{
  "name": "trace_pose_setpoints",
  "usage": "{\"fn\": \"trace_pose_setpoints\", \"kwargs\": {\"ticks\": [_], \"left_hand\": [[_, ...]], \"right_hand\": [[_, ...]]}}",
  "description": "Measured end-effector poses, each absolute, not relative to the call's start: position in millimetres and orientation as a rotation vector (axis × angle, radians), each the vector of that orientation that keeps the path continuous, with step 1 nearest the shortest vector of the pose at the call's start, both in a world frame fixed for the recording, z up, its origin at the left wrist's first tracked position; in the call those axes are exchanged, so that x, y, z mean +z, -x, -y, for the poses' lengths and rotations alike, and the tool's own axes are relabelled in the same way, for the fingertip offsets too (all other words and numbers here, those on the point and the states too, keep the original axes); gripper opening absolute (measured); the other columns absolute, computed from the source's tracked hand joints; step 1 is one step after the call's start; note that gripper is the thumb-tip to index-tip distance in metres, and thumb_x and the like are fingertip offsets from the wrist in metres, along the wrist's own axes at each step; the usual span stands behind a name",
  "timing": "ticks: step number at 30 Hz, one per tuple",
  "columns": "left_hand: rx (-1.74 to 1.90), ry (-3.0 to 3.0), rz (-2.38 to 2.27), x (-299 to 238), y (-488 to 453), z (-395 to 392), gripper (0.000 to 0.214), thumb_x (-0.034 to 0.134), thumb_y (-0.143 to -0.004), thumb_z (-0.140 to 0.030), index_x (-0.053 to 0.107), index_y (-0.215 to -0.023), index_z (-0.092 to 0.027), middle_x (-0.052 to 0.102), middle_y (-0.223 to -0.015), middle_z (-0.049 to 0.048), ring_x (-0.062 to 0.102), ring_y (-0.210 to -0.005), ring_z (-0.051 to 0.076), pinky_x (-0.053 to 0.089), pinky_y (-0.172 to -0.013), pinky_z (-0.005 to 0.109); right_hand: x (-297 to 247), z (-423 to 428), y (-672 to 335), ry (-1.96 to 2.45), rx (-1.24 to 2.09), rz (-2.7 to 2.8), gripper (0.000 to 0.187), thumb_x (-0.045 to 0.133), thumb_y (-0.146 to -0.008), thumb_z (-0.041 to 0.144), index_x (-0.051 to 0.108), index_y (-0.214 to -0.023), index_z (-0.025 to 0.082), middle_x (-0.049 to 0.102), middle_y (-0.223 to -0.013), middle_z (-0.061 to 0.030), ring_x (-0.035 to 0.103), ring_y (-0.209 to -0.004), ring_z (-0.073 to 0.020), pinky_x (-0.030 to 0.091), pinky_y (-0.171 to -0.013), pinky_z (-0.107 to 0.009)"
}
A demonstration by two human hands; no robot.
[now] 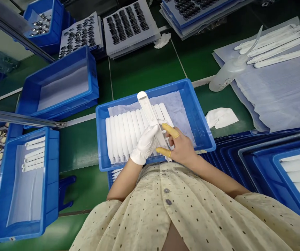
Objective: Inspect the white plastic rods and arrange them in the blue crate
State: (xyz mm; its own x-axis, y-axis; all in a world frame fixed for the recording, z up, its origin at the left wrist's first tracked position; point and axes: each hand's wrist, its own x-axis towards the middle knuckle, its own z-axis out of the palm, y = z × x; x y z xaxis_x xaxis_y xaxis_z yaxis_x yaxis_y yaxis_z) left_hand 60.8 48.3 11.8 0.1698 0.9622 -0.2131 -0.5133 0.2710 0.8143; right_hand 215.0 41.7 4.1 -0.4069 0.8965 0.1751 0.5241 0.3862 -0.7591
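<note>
My left hand (147,141), in a white glove, is closed around a long white plastic handle-like piece (147,108). The piece tilts up and away from me, its rounded end at the top and a recessed strip along its face. My right hand (178,143) wears yellow finger covers on thumb and index finger. Its fingers are spread beside the lower part of the piece; whether they touch it I cannot tell. Beneath both hands, a blue tray (202,122) lined with pale sheet holds a row of similar white pieces (123,134), lying side by side.
A squeeze bottle (228,75) and crumpled white cloth (221,118) are at right, near more white pieces (283,43) on pale sheets. Blue trays (52,146) stand at left, and stacked trays (233,157) at right. Sheets with small dark parts (127,24) lie at the back.
</note>
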Motion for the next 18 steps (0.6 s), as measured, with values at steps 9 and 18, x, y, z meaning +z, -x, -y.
{"fn": "trace_pose_setpoints", "kwargs": {"ticks": [9, 18], "left_hand": [[0.751, -1.586, -1.187, -36, -73, -69, 0.071, 0.047, -0.106, -0.053, 0.035, -0.166, -0.016, 0.029, -0.176, 0.016, 0.025, -0.165, 0.031, 0.023, -0.136, 0.051], [0.152, -2.302, -1.251, -83, -65, -69, 0.075, 0.066, -0.1, -0.045, 0.045, -0.162, -0.008, 0.032, -0.172, 0.0247, 0.024, -0.164, 0.039, 0.016, -0.136, 0.058]], "right_hand": [[-33, -106, -267, 1.628, 0.931, 2.01, 0.072, 0.046, -0.103, 0.029, 0.027, -0.167, 0.003, 0.076, -0.12, -0.0204, 0.073, -0.112, -0.0363, 0.057, -0.1, -0.049], [-59, -126, -252, 1.919, 1.022, 2.207, 0.068, 0.04, -0.102, 0.02, 0.031, -0.166, -0.002, 0.057, -0.15, -0.0296, 0.062, -0.136, -0.0354, 0.05, -0.117, -0.044]]}}
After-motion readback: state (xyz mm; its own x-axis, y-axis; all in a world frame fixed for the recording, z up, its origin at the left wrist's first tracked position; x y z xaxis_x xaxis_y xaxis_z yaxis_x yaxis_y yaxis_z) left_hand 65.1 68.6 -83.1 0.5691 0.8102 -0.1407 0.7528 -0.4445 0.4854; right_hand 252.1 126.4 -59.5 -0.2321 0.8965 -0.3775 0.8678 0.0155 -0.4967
